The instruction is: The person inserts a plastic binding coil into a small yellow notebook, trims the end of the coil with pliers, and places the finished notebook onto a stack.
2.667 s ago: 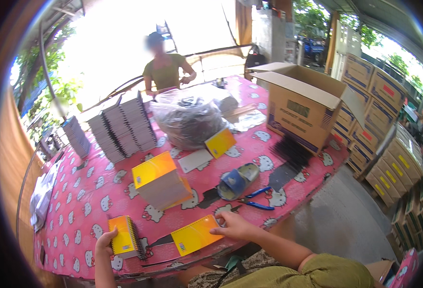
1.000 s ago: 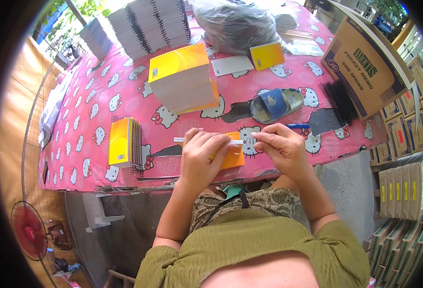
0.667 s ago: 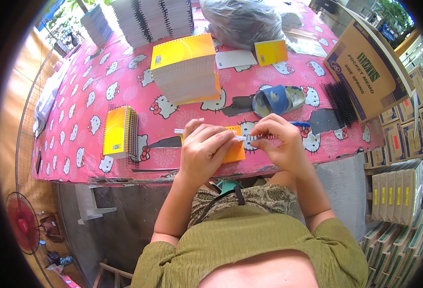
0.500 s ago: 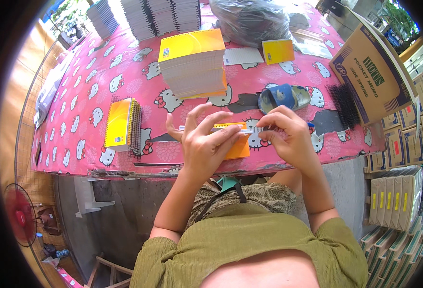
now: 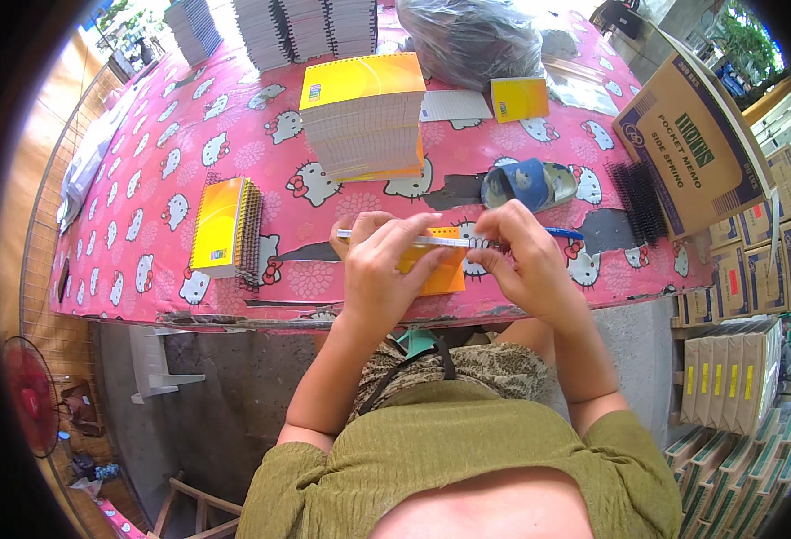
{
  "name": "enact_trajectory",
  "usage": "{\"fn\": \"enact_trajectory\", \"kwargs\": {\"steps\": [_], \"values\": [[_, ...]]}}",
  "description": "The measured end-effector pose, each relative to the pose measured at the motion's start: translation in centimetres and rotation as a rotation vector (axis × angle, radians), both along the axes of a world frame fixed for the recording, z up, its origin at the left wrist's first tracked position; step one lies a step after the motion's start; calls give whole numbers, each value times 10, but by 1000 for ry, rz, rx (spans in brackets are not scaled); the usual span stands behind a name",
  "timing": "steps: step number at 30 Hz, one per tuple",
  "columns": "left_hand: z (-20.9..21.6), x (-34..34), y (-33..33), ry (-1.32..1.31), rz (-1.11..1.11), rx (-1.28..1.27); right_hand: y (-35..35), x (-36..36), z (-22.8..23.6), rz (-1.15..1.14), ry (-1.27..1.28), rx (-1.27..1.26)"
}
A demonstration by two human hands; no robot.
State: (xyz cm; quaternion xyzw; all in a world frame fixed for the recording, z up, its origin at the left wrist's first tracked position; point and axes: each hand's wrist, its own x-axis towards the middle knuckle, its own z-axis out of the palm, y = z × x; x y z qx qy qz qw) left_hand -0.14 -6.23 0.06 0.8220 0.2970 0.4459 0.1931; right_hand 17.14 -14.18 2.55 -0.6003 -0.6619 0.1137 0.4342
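At the near edge of the table point(image 5: 148, 301), the left hand point(image 5: 382, 260) is closed on a thin pad point(image 5: 449, 241), its thumb below and its fingers above, with little gap between them. The right hand point(image 5: 523, 260) pinches a coil point(image 5: 479, 243) at the pad's right end, thumb and fingertips drawn together; the other fingers are curled in.

The pad is held nearly edge-on, so it shows as a narrow pale strip running left to right, partly hidden by the left hand. The coil's loops stand out just beyond its end; how many have gone through the paper is too small to tell. Below the strip an orange cover point(image 5: 445, 274) shows, with holes along its upper edge; whether it is joined to the pad I cannot tell.

Beyond the right hand are a slipper point(image 5: 528, 184) and a blue handle point(image 5: 564, 233).
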Motion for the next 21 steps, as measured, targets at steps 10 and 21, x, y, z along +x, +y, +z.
{"fn": "enact_trajectory", "kwargs": {"steps": [10,21], "values": [[-2,0,1,-10,-14,28,-2,-10,3,-52,-175,14],[5,2,2,-29,-82,49,16,161,-41,-187,-544,-206]]}}
